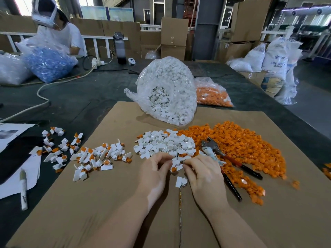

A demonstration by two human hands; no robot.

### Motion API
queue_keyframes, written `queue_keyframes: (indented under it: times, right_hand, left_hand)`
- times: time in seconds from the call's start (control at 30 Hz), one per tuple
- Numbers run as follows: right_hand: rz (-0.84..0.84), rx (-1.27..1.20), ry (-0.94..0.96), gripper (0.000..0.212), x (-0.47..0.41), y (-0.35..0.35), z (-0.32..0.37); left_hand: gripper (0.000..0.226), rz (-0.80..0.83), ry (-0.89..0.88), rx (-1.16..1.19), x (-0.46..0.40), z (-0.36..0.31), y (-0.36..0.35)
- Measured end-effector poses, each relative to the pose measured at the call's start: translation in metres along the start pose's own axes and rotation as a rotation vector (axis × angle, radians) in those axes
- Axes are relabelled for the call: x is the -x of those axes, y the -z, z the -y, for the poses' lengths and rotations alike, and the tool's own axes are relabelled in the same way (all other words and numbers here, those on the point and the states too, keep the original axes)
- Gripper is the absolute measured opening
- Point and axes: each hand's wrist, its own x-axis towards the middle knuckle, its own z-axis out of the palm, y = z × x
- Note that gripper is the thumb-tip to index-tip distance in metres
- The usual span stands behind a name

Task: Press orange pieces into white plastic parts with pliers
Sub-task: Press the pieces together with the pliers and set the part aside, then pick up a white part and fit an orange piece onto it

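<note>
We saw the pliers lying untouched on the cardboard sheet, just right of the right hand; their long axis ran diagonally, the metal head pointing up and to the left toward the white heap, the two dark handles splayed down and to the right; the head rested against the edge of the loose orange pieces, which spread across the right part of the sheet. The heap of white plastic parts sat just beyond both hands, touching the orange spread on its right side. The left hand had its fingers curled, thumb and forefinger pinching at a white part with an orange piece held between the two hands; the right hand's fingers were curled narrow on the same piece from the other side. One white part lay loose beneath the right hand; finished white-and-orange pieces lay scattered to the left. Behind stood a clear bag of white parts and a bag of orange ones. On a white sack at the far right we could read "ABS RESIN"; smaller print there was too blurred to read.
</note>
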Motion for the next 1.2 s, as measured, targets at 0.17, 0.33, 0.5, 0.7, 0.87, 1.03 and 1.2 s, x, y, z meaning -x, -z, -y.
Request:
queue_keyframes:
  times: [0.17, 0.33, 0.5, 0.7, 0.87, 1.03, 1.2]
  right_hand:
    - [-0.070, 0.027, -0.092, 0.010, 0.003, -0.001, -0.003]
    - [-0.138, 0.137, -0.148, 0.014, 0.003, -0.001, -0.002]
    - [-0.120, 0.204, -0.222, 0.017, 0.006, -0.005, -0.003]
    - [-0.115, 0.263, -0.298, 0.023, 0.006, -0.006, -0.005]
    - [-0.139, 0.279, -0.319, 0.019, 0.007, -0.007, -0.006]
    - [-0.197, 0.294, -0.332, 0.015, 0.007, -0.007, -0.005]
    - [-0.198, 0.302, -0.356, 0.013, 0.006, -0.004, -0.002]
  left_hand:
    - [0.029, -0.176, 0.023, -0.125, -0.001, 0.002, 0.020]
    - [0.017, -0.313, 0.057, -0.278, -0.011, 0.014, 0.050]
    - [0.017, -0.415, 0.043, -0.460, -0.015, 0.014, 0.052]
    - [0.012, -0.284, -0.207, -0.513, -0.003, 0.004, 0.027]
    - [0.027, 0.181, -0.456, -0.487, 0.007, -0.003, 0.009]
    - [0.029, 0.321, -0.423, -0.507, 0.005, -0.002, -0.003]
    - [0.009, 0.116, -0.254, -0.338, -0.005, -0.007, -0.005]
